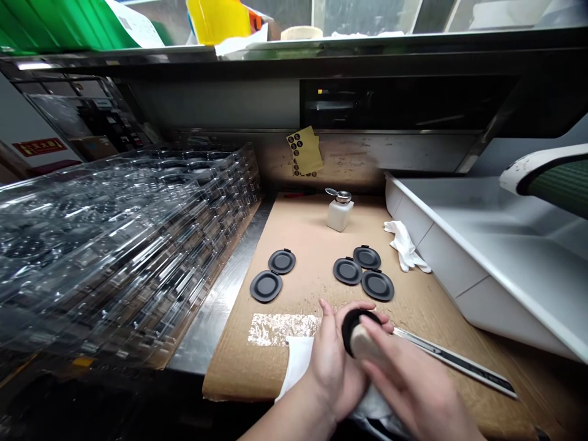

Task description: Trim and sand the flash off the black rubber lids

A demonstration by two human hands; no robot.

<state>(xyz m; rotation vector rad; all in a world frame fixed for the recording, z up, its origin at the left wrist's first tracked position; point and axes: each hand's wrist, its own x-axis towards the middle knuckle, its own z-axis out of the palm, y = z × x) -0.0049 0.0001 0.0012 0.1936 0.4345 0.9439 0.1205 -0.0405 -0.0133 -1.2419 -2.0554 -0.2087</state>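
Head view: nearest, the left hand (pixel 337 361) cups a round black piece (pixel 348 324), its fingers curled behind the piece and its thumb standing clear on the near side. Over it comes the right hand (pixel 416 373), somewhat blurred, its fingers closed about a pale pad (pixel 361 341) that lies against the face of the black piece. Under the hands a white cloth (pixel 294 361) hangs at the edge of a cardboard sheet (pixel 243 367), which covers part of the metal tabletop (pixel 214 321). Just right of the hands, a slim cutter knife (pixel 459 361) lies slantwise, and to the left a shiny clear strip (pixel 271 329) sticks to the cardboard. Beyond are five dark oval lids: a pair (pixel 266 286) on the left and a cluster of three (pixel 377 285) on the right. A crumpled white glove-like cloth (pixel 404 245) rests beside a big white tub (pixel 459 245) at right. Farther back stands a white bottle (pixel 340 215) with a metal top, while stacked clear trays (pixel 138 239) fill the left side. Sticker sheets (pixel 307 153) hang on the back wall, below a shelf carrying a green bin (pixel 68 24) and a yellow container (pixel 218 21).
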